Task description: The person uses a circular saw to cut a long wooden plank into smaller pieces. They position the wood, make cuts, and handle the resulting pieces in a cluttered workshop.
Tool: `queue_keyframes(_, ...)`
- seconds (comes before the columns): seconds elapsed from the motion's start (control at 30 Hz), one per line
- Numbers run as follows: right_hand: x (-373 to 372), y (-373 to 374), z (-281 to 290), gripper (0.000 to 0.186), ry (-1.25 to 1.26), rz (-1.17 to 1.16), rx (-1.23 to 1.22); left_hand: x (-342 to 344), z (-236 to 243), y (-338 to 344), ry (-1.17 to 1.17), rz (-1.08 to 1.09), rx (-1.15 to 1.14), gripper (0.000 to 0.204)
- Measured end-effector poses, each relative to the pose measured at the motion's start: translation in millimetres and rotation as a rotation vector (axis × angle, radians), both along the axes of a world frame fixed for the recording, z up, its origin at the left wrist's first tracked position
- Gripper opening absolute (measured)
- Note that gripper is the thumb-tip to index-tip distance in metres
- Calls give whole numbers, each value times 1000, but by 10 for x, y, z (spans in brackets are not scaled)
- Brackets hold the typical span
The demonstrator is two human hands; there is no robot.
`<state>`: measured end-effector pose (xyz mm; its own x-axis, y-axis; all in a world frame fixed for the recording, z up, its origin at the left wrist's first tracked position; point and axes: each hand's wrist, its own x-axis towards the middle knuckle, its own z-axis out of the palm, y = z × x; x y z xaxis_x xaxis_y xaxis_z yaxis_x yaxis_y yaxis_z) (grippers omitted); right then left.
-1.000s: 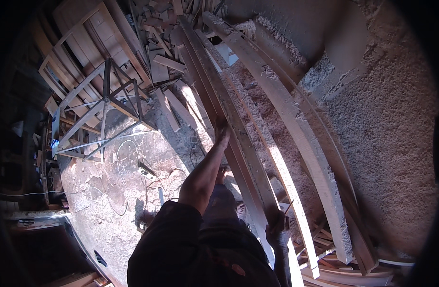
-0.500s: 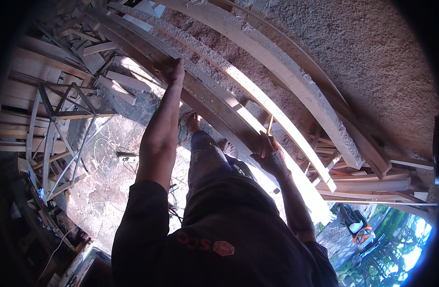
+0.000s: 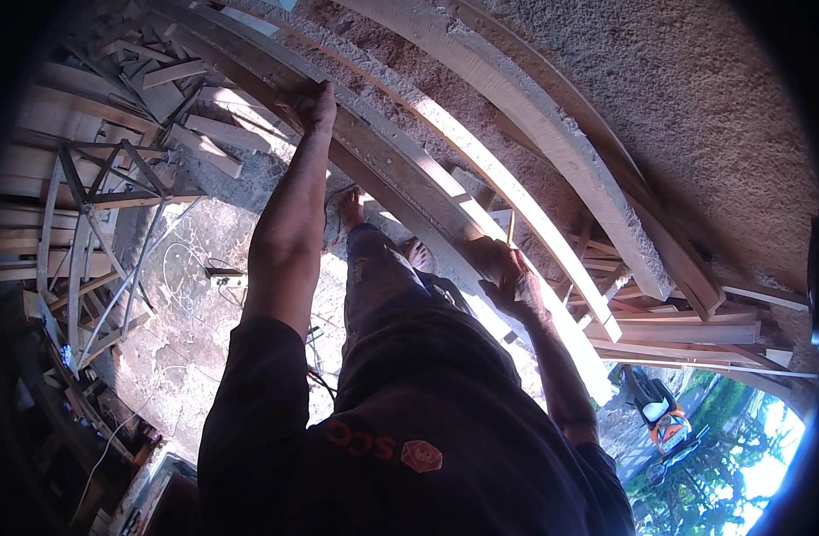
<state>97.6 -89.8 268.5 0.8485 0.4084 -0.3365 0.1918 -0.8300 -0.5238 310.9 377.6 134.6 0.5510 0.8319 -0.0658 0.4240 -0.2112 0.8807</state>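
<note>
The long, straight, grey-brown wooden beam could tip or slide toward the bare foot at mid-frame, I judge, should the left hand lose its clasp on the beam's edge, upper left of centre; the slim yellow wooden pencil, pinched in the right hand right of centre, could skid on rough grain; whether that hand also grips the beam, I cannot tell; the beam runs diagonally from upper left to lower right, speckled, dull in shadow, glaring white at its sunlit end.
</note>
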Motion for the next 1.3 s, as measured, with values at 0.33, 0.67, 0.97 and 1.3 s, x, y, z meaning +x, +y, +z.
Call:
queue_keyframes(0.33,104,-123,-120,82,107,95,29,-71,205,-116,-59,15,-11,90)
queue_keyframes(0.67,201,-159,-178,85,110,103,87,-84,249,-180,-30,17,1,95)
queue_keyframes(0.97,178,-195,-221,87,82,119,33,-118,300,-204,63,37,-42,95)
queue_keyframes(1.3,126,-73,-270,77,17,108,116,65,317,-19,-159,119,-2,94)
